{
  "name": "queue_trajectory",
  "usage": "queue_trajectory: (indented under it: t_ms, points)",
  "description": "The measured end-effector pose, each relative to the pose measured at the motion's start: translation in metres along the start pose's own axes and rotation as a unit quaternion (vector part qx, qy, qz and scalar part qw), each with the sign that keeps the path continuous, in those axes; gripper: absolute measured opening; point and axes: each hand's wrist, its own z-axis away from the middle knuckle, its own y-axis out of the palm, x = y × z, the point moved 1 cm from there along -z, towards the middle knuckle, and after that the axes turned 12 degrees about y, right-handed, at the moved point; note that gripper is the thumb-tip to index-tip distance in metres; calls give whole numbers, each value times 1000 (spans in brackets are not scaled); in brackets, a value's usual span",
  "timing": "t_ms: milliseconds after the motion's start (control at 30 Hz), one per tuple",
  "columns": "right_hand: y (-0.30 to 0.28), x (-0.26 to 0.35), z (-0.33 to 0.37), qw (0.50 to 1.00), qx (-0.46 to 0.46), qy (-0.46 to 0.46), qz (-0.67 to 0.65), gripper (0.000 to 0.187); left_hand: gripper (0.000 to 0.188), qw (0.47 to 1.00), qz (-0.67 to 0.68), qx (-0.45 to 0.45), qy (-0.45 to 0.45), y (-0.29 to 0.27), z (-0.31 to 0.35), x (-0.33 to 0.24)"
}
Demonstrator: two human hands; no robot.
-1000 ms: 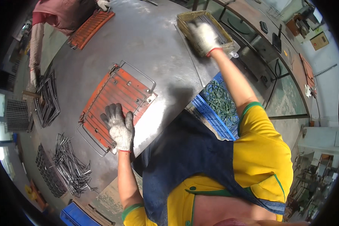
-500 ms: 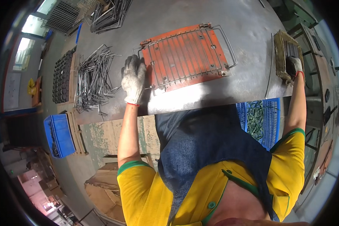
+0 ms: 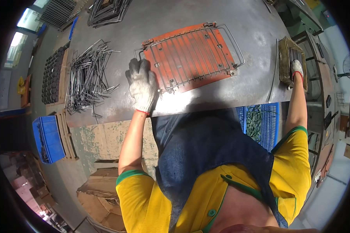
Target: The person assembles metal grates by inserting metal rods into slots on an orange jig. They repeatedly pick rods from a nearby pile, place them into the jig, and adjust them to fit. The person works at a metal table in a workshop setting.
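On the metal table lies a red plate (image 3: 181,56) carrying a wire grill rack (image 3: 197,54) with thin parallel bars. A bent wire loop sticks out at each end of the rack. My left hand (image 3: 142,87), in a white glove with dark fingertips, rests at the plate's left edge, its fingers stretched out. At the far right, my gloved right hand (image 3: 296,68) reaches into a worn box (image 3: 284,62) of thin metal rods (image 3: 296,55). Its fingertips are hidden down among the rods, so whether they hold any does not show.
A tangled heap of bent wires (image 3: 90,75) covers the table's left side; more bent wire frames (image 3: 109,12) lie behind it. Below the front edge stand a blue basket (image 3: 269,124) and, at left, a blue bin (image 3: 50,139). A long thin rod (image 3: 273,73) lies beside the box.
My left hand has slid slightly nearer to me along the plate's left edge. The right hand stays in the box, its back now more in sight. The whole view has shifted a little.
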Motion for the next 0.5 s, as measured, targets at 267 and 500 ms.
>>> queue_trajectory:
  t_ms: [267, 500]
  points:
    - [-61, 70, 93, 976, 2, -168, 136, 38, 36, 982, -106, 85, 134, -10, -44, 2]
    - [-196, 165, 231, 746, 114, 41, -655, 36, 35, 980, -68, 92, 165, 22, -38, 4]
